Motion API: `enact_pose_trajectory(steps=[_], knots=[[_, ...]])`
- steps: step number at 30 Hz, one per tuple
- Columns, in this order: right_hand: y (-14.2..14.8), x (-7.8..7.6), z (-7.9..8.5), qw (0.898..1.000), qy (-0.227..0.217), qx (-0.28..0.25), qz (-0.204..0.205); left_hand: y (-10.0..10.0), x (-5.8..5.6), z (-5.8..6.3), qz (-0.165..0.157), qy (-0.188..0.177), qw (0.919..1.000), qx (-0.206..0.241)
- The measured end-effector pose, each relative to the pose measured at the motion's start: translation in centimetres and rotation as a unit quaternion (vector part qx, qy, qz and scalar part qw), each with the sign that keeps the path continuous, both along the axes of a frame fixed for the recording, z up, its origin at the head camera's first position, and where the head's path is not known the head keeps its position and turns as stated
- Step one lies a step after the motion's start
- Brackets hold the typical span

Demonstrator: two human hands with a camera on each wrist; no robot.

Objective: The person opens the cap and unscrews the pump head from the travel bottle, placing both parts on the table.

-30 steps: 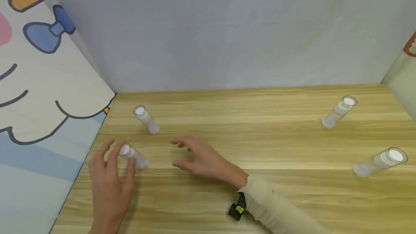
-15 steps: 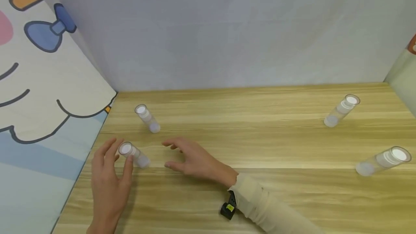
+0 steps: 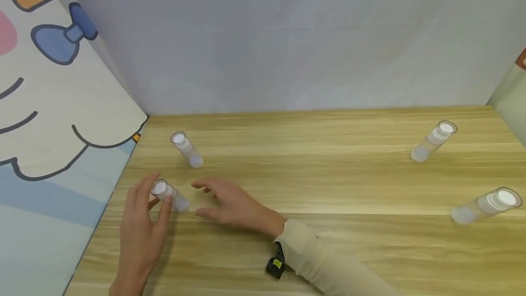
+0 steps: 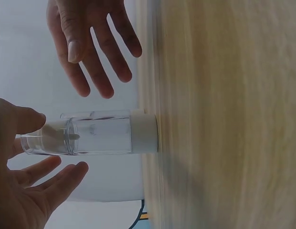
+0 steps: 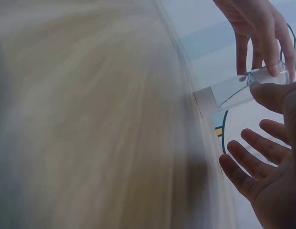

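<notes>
A small clear pump bottle with a white base and a clear cap stands upright on the table's left side. At its top, the thumb and index finger of my left hand close in on either side of the cap; the other fingers extend past it, as the left wrist view shows. My right hand is just right of the bottle, with fingers spread, thumb apart and nothing held. In the left wrist view a gap shows between the right fingertips and the bottle.
A matching bottle stands behind, at the left. Two more, a far one and a near one, stand at the right. A pale cloth wall rises behind the wooden table, and a cartoon-printed cloth borders the left.
My right hand has moved left, closer to the bottle. My left hand has shifted slightly right, its fingers drawing nearer round the cap. The bottles stay where they stood.
</notes>
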State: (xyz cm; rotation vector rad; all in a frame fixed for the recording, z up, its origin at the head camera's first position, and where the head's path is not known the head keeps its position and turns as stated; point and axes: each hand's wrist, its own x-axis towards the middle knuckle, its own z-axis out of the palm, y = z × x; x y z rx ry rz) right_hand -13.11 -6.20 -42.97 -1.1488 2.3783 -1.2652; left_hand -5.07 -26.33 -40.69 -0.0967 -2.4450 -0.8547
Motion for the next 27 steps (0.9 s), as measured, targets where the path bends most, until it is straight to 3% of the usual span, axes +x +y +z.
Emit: enact_pose_trajectory(steps=[15,27], knots=[[-2.7,0.4,0.1,0.999,0.025,0.034,-0.001,-0.2,0.0,-0.5,-0.022,0.004,0.9997,-0.01],[-3.6,0.2,-0.4,0.998,-0.002,0.038,0.04,-0.3,-0.1,-0.2,-0.02,-0.021,0.9995,0.007]])
